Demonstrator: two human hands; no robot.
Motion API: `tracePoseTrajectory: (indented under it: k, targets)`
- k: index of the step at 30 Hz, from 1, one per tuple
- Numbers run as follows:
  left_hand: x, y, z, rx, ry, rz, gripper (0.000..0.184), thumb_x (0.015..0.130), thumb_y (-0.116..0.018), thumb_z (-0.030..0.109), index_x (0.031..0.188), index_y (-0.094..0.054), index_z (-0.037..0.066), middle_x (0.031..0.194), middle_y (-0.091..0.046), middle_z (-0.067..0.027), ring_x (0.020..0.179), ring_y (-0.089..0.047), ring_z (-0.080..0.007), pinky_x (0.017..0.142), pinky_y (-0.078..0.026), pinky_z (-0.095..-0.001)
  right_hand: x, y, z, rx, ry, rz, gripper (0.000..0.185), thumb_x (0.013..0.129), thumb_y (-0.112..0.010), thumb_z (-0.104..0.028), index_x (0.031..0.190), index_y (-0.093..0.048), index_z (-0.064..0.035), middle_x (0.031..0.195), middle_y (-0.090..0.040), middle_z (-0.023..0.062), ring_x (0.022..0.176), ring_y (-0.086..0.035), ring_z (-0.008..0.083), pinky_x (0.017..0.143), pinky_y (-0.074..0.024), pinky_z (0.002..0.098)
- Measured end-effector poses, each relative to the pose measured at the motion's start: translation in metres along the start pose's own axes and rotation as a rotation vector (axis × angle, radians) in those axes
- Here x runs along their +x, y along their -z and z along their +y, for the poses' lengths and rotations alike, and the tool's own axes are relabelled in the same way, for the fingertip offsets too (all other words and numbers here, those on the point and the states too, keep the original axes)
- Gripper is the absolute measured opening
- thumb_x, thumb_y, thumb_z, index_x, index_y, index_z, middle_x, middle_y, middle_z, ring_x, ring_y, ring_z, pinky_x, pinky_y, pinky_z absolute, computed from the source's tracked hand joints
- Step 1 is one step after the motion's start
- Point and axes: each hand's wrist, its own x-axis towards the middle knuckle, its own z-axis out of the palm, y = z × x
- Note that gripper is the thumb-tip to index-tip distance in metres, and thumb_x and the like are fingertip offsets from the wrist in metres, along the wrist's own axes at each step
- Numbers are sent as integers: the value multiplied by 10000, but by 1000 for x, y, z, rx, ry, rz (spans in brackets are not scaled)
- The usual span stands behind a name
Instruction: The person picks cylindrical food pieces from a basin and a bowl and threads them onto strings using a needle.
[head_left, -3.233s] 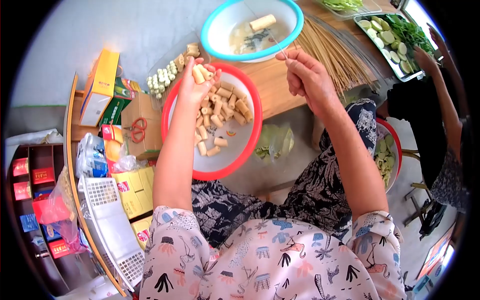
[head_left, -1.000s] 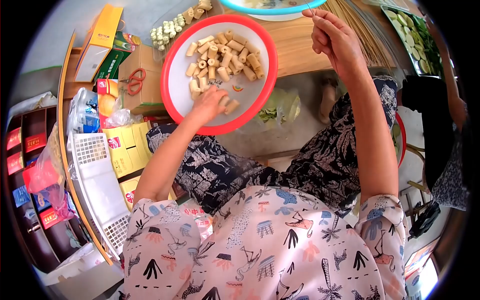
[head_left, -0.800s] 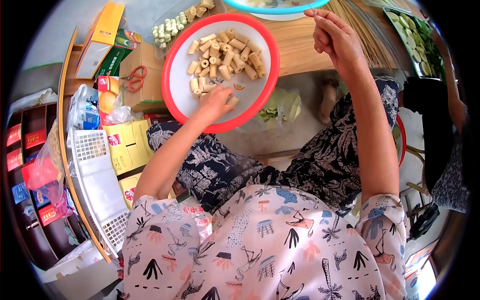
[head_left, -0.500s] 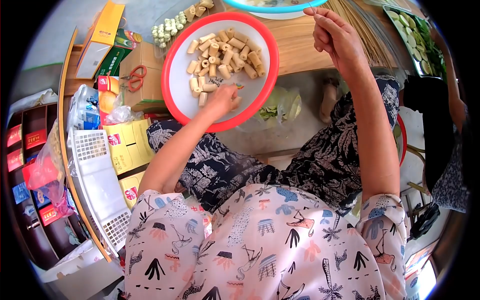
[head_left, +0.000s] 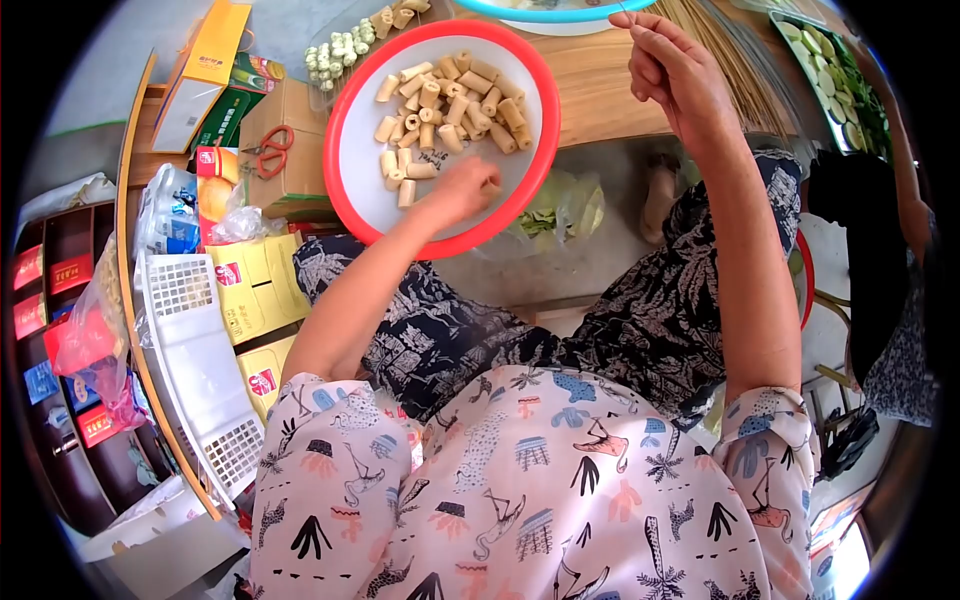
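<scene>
L grip (head_left: 464, 192) over basin (head_left: 552, 110), rolls (head_left: 502, 138) ahead, box (head_left: 300, 180) L.

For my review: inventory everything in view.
Red-rimmed white plastic basin: one, left of centre.
Short tube-shaped pieces: many, tan, inside it.
Blue-rimmed white plastic basin: one, top edge.
Long thin skewers: many, tan, on the brown wooden table.
Rectangular metal tray: one, silver, upper right.
Sliced rounds: many, pale green, in the tray.
Scissors: one, orange-handled, at the brown cardboard box.
Printed cartons: several, yellow, left.
Plastic rack: one, white, left.
Plastic bag: one, clear, centre.
Co-worker: one, dark clothes, right edge.
Printed shirt: one, pale, bottom.
Left hand: one, over the red-rimmed basin, curled, contents unclear.
Right hand: one, upper right, pinching a thin stick.
</scene>
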Motion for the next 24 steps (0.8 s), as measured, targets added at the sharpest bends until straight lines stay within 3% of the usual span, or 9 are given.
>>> tracePoseTrajectory:
  k: [1,3,5,7,10,13,17,19,24]
  targets:
    - [0,5,-6,0,0,-1,226,763,-639,58,986,-612,83,920,-583,-114,932,-588,-300,804,-492,-380,0,0,0,-7,1,1,275,990,-454,-180,1177,-568,-13,624,-301,-56,512,-270,50,535,-311,207]
    - [-1,18,-20,-919,403,-244,286,769,-607,6,1048,-624,64,850,-562,-71,830,-585,-207,763,-474,-319,0,0,0,-6,2,-2,274,991,-454,-180,1177,-568,-13,624,-302,-56,513,-271,50,535,-311,207]
    - [-9,17,-31,-903,376,-220,323,769,-585,-11,1076,-633,78,843,-573,-49,781,-600,-173,740,-481,-290,-1,0,0,-3,7,-10,274,991,-454,-180,1177,-567,-14,624,-302,-56,514,-272,51,536,-311,207]
    - [-16,16,-33,-215,198,46,305,778,-602,24,1073,-634,93,834,-583,-89,800,-610,-212,753,-485,-317,-1,0,-1,1,-1,-6,272,992,-453,-179,1178,-568,-16,626,-306,-56,516,-274,51,534,-311,206]
    - [-17,14,-23,-46,257,133,312,777,-610,36,1079,-633,108,842,-573,-123,850,-598,-252,776,-481,-345,-1,0,-1,1,6,-10,273,992,-453,-181,1178,-568,-16,626,-304,-56,518,-274,52,535,-312,207]
    - [-21,10,-8,-38,256,121,214,805,-599,134,1011,-651,110,989,-572,-155,900,-583,-343,837,-466,-417,-1,-2,-2,-7,9,-2,270,988,-458,-178,1170,-567,-11,616,-311,-54,508,-280,54,524,-308,209]
    - [-26,6,-24,122,268,179,231,777,-629,87,1007,-645,93,962,-574,-159,875,-598,-324,805,-482,-399,-4,-10,-14,51,-52,70,170,971,-445,-114,1060,-559,-24,629,-400,-32,510,-359,75,480,-331,216]
    - [-26,4,-31,-145,281,153,310,722,-689,31,1023,-618,54,934,-580,-139,827,-636,-246,748,-512,-340,-4,-9,-13,56,-48,67,170,972,-442,-112,1054,-564,-27,632,-403,-32,513,-365,79,480,-337,217]
    - [-26,-1,-26,-325,257,159,310,678,-706,7,975,-628,49,974,-568,-165,827,-619,-301,763,-507,-365,-5,-17,-18,29,-66,78,171,976,-440,-114,1050,-567,-28,637,-405,-31,521,-370,80,482,-342,217]
